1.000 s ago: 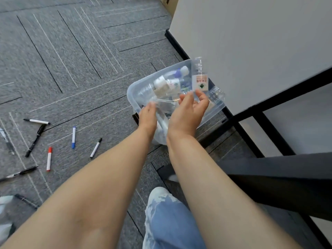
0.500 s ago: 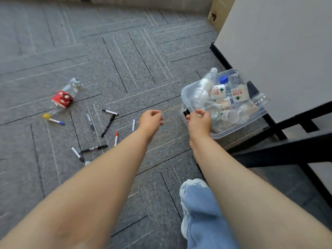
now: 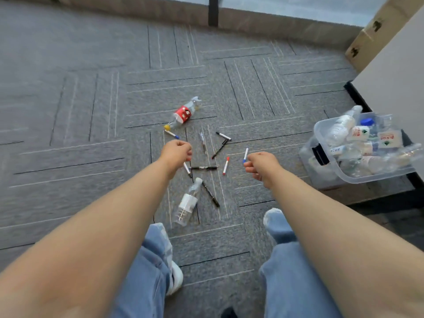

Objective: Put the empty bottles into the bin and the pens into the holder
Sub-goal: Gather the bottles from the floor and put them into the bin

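Already the clear plastic bin (image 3: 330,177) is holding a heap of crumpled transparent water bottles, so the bottle half of the job is looking well advanced. Two bottles are lying on the grey carpet (image 3: 68,111) well to the left of the bin: a red-labelled bottle (image 3: 182,114) with a yellow cap, farther out, and a clear ribbed bottle (image 3: 187,203) with a white label, nearer the knees. Between them, pens are scattering loose: a black-capped white marker (image 3: 223,135), a red-capped marker (image 3: 226,165), a blue-capped marker (image 3: 245,154), a black ballpoint (image 3: 204,167) and a few more slim dark ones. No pen holder is showing, so the pen half appears untouched.

Both hands are hovering over the pens, left of the bin. The left hand (image 3: 176,151) is curling its fingers loosely inward, holding nothing; the right hand (image 3: 260,165) is doing likewise, fingers bent in a slack fist, empty as far as can be seen.
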`<state>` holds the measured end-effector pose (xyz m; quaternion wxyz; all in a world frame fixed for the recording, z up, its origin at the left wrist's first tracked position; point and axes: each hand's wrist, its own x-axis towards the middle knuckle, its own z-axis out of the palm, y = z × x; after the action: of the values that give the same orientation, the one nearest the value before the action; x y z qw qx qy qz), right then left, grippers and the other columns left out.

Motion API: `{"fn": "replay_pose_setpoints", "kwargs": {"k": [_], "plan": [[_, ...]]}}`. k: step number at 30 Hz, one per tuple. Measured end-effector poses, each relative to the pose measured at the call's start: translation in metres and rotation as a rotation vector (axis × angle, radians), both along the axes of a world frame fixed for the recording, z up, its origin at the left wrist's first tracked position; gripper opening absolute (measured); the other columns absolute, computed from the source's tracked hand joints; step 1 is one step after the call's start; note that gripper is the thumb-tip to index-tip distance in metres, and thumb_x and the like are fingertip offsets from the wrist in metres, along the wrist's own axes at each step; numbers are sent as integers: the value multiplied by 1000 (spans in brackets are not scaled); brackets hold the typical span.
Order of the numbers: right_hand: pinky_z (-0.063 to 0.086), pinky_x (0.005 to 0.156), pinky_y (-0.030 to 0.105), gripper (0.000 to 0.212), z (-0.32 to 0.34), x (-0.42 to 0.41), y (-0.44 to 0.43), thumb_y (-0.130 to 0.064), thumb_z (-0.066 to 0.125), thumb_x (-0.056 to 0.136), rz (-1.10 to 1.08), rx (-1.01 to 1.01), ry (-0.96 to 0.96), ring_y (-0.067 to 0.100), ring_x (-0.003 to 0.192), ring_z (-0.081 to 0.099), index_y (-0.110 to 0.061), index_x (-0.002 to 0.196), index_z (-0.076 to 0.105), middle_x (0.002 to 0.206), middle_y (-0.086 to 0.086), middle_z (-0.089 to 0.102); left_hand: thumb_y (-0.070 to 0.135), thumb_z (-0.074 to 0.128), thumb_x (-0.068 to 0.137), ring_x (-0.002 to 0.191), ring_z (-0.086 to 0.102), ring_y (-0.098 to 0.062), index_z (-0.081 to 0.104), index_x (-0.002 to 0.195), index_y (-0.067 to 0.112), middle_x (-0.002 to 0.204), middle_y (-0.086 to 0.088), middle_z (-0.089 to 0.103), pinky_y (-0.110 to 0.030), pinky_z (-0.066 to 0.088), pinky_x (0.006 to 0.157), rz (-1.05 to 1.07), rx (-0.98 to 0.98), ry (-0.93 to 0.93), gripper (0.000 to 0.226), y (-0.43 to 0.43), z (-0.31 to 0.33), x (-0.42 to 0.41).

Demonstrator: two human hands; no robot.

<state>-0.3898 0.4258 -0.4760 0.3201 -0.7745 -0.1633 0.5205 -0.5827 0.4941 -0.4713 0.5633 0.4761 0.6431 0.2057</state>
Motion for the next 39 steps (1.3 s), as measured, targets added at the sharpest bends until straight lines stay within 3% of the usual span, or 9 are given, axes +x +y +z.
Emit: {"fn": "replay_pose_setpoints", "kwargs": {"k": [5,13,16,18,22,25,31,35,39], "plan": [[32,51,20,8,-23,-49,10,-12,43,95,163,39,29,8,52,50,-13,100,48,70,1,55,13,43,95,59,49,-8,48,78,18,73,1,52,-19,34,50,20,-85,88,19,-13,-34,-37],[23,49,20,27,-72,-40,59,-6,39,95,250,-38,129,11,53,38,-16,71,40,65,5,43,18,50,93,73,57,-15,54,95,14,94,-6,59,-26,41,60,-169,-154,201,6,7,-106,-23],[34,43,16,16,-112,-30,83,-7,43,94,298,-50,17,11,55,44,-13,80,48,72,6,52,21,53,91,98,60,-26,57,104,15,107,-8,61,-37,51,85,-274,-153,372,14,15,-154,-21],[43,53,23,15,-145,-23,93,-10,44,92,308,-94,-88,17,64,52,-14,78,50,87,14,63,24,53,91,106,58,-28,56,115,11,118,-10,59,-37,48,93,-351,-223,488,28,17,-190,-26],[50,82,41,12,-205,-18,109,-12,45,89,353,-197,-147,26,85,54,-12,81,53,104,21,65,29,57,88,109,56,-30,52,123,11,131,-15,50,-39,46,97,-391,-298,555,40,32,-243,-33],[49,79,38,15,-218,-29,123,-13,45,91,381,-167,-117,24,83,54,-8,97,57,100,18,63,29,62,85,116,51,-34,38,137,15,139,-17,39,-41,44,100,-437,-349,583,59,35,-270,-31],[53,88,41,15,-228,-45,130,-13,46,91,437,-109,-71,22,85,58,-18,79,53,105,15,66,31,68,81,128,43,-39,0,149,24,149,-20,28,-45,42,101,-565,-450,642,96,18,-310,-26],[54,85,40,22,-231,-40,135,-10,47,91,389,-76,-78,22,84,59,-22,73,50,90,9,64,26,63,86,111,55,-33,-1,149,16,136,-19,46,-37,47,84,-607,-447,695,90,13,-324,-24],[53,85,40,21,-230,-33,140,-9,46,91,426,-83,-93,20,81,58,-20,74,51,77,2,61,30,61,87,124,45,-38,14,144,7,144,-18,28,-43,41,97,-509,-428,686,77,23,-318,-15]]}}
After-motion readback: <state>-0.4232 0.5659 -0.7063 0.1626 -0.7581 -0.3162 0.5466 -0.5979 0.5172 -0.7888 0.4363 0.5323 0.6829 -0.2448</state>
